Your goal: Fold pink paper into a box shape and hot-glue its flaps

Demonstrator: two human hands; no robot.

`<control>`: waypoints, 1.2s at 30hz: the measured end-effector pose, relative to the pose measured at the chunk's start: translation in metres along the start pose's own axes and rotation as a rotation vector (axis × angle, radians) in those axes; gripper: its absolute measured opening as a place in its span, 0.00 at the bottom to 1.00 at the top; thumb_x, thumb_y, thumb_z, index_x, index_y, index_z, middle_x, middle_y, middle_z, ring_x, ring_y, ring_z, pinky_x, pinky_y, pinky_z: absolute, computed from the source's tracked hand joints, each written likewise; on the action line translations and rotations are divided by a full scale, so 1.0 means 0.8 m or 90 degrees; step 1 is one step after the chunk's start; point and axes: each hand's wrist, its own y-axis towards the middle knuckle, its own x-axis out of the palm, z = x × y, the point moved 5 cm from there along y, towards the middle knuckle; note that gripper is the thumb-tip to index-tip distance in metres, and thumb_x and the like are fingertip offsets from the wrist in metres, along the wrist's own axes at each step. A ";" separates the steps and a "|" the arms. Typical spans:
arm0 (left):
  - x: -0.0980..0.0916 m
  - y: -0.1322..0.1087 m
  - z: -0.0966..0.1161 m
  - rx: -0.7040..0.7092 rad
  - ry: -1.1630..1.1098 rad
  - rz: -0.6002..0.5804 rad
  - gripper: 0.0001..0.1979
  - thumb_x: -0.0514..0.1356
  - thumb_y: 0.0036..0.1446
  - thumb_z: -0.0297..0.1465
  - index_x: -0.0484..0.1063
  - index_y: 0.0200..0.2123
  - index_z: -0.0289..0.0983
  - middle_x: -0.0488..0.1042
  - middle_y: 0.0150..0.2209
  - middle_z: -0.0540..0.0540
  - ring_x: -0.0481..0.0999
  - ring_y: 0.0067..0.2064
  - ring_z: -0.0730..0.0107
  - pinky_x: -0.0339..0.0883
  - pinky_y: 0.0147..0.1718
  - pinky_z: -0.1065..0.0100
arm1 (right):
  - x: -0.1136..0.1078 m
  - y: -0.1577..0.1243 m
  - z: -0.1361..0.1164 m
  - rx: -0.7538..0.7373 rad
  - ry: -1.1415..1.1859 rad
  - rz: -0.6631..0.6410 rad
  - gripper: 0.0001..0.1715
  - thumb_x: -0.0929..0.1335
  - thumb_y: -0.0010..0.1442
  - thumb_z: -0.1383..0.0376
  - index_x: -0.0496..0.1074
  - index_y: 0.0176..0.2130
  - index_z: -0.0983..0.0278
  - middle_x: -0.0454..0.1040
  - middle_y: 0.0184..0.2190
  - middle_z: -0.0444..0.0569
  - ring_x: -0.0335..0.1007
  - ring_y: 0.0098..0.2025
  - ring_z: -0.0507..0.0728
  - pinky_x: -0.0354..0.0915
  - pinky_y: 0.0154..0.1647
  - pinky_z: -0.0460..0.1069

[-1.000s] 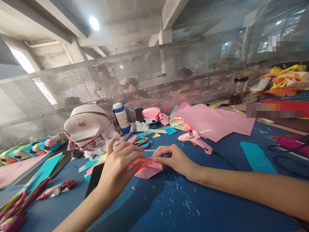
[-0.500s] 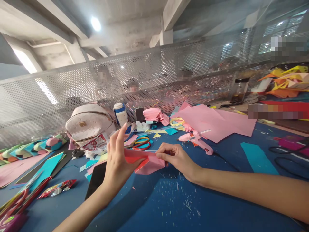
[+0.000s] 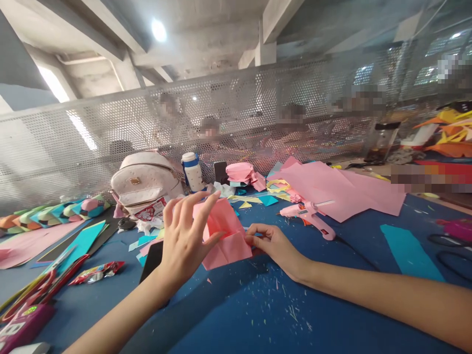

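Note:
A folded piece of pink paper (image 3: 227, 250), shaped like an open box with its inside showing, is held above the blue table between my two hands. My left hand (image 3: 186, 231) grips its left side. The thumb reaches into the opening, while the fingers stretch up along the far side. My right hand (image 3: 271, 246) pinches the right corner between thumb and bent fingers; part of that corner is hidden. To the right of the paper lies a pink glue gun (image 3: 308, 216) with a black cord. A dark phone-like slab (image 3: 151, 260) shows partly behind my left wrist.
Pink paper sheets (image 3: 339, 187) spread at the back right. A pale backpack (image 3: 143, 179) and a white bottle (image 3: 192, 172) stand before the perforated metal screen (image 3: 239, 113). Scissors (image 3: 40, 290) and a red wrapper (image 3: 98, 273) lie left. A blue strip (image 3: 409, 250) lies right.
The pink folded paper has tipped up, so its far wall and inside now show. My left hand has turned with it; my right hand keeps its pinch. The camera view has shifted slightly left.

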 end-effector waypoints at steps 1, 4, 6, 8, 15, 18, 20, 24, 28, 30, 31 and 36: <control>-0.005 0.002 -0.003 -0.012 -0.017 0.026 0.39 0.68 0.50 0.36 0.56 0.62 0.42 0.65 0.57 0.35 0.66 0.56 0.48 0.54 0.56 0.46 | -0.001 0.002 0.000 -0.010 0.003 0.000 0.17 0.74 0.52 0.54 0.69 0.26 0.64 0.66 0.25 0.41 0.65 0.28 0.50 0.67 0.32 0.48; -0.010 0.005 -0.022 -0.093 -0.162 0.082 0.42 0.70 0.47 0.37 0.54 0.63 0.44 0.59 0.60 0.36 0.60 0.60 0.48 0.57 0.56 0.48 | -0.007 0.009 0.000 -0.058 -0.014 0.007 0.18 0.74 0.52 0.54 0.67 0.26 0.63 0.65 0.26 0.41 0.66 0.29 0.51 0.68 0.31 0.48; -0.005 0.006 -0.038 -0.158 -0.312 0.087 0.36 0.67 0.52 0.37 0.56 0.62 0.44 0.61 0.59 0.39 0.63 0.59 0.53 0.63 0.53 0.52 | -0.011 0.012 -0.001 -0.079 -0.049 0.008 0.18 0.73 0.52 0.53 0.67 0.26 0.63 0.64 0.26 0.41 0.65 0.27 0.51 0.67 0.28 0.47; 0.001 0.005 -0.049 -0.197 -0.408 0.086 0.23 0.61 0.58 0.34 0.61 0.57 0.44 0.67 0.53 0.41 0.68 0.55 0.59 0.68 0.48 0.57 | -0.012 0.013 -0.001 -0.089 -0.100 0.002 0.18 0.72 0.53 0.52 0.67 0.26 0.63 0.64 0.25 0.40 0.61 0.24 0.49 0.62 0.24 0.46; -0.031 -0.011 0.009 0.234 -0.129 0.153 0.09 0.61 0.56 0.23 0.72 0.41 0.39 0.73 0.35 0.47 0.71 0.36 0.67 0.66 0.35 0.64 | -0.015 0.010 -0.006 -0.160 -0.239 0.027 0.17 0.71 0.56 0.55 0.68 0.26 0.63 0.64 0.26 0.42 0.59 0.28 0.50 0.56 0.27 0.45; -0.011 -0.017 0.024 0.266 -0.096 -0.030 0.09 0.52 0.62 0.22 0.71 0.37 0.36 0.74 0.30 0.47 0.70 0.29 0.70 0.62 0.28 0.68 | -0.010 0.007 -0.005 -0.146 -0.209 0.008 0.17 0.71 0.57 0.55 0.68 0.26 0.63 0.64 0.26 0.41 0.57 0.24 0.48 0.57 0.25 0.45; 0.009 -0.017 0.014 0.153 -0.092 -0.134 0.11 0.50 0.64 0.24 0.71 0.33 0.37 0.72 0.27 0.49 0.67 0.25 0.72 0.59 0.24 0.69 | -0.005 0.005 -0.003 -0.120 -0.173 -0.013 0.17 0.71 0.57 0.54 0.68 0.27 0.63 0.65 0.25 0.41 0.60 0.22 0.48 0.60 0.25 0.46; 0.029 -0.013 -0.007 0.015 -0.110 -0.182 0.04 0.57 0.61 0.29 0.71 0.33 0.39 0.73 0.31 0.48 0.72 0.33 0.67 0.64 0.31 0.66 | -0.003 0.002 0.002 -0.093 -0.129 -0.014 0.17 0.71 0.56 0.53 0.67 0.28 0.63 0.68 0.24 0.42 0.70 0.26 0.53 0.68 0.30 0.50; 0.024 -0.006 -0.025 -0.114 -0.132 -0.078 0.26 0.67 0.50 0.33 0.65 0.52 0.42 0.68 0.51 0.41 0.67 0.54 0.51 0.63 0.50 0.50 | -0.007 0.005 0.006 -0.086 -0.127 0.011 0.16 0.72 0.55 0.53 0.68 0.30 0.62 0.70 0.26 0.43 0.73 0.28 0.55 0.71 0.32 0.52; 0.024 -0.006 -0.037 -0.177 -0.219 -0.009 0.43 0.70 0.46 0.35 0.53 0.62 0.43 0.56 0.61 0.37 0.59 0.61 0.48 0.60 0.55 0.47 | -0.009 0.007 0.007 -0.081 -0.128 0.011 0.15 0.71 0.55 0.53 0.68 0.31 0.61 0.70 0.27 0.42 0.73 0.29 0.55 0.71 0.33 0.51; 0.029 -0.007 -0.044 -0.206 -0.286 0.007 0.47 0.70 0.46 0.37 0.47 0.64 0.44 0.52 0.63 0.36 0.56 0.63 0.48 0.60 0.56 0.48 | -0.009 0.008 0.006 -0.080 -0.129 0.010 0.15 0.71 0.55 0.53 0.68 0.30 0.61 0.69 0.28 0.42 0.73 0.29 0.55 0.71 0.32 0.51; 0.065 -0.018 -0.080 -0.396 -0.574 -0.020 0.25 0.55 0.62 0.40 0.55 0.60 0.42 0.63 0.59 0.37 0.64 0.61 0.57 0.64 0.53 0.55 | -0.014 0.008 0.001 -0.096 -0.199 0.037 0.18 0.71 0.55 0.51 0.69 0.28 0.62 0.68 0.25 0.42 0.62 0.22 0.50 0.61 0.22 0.46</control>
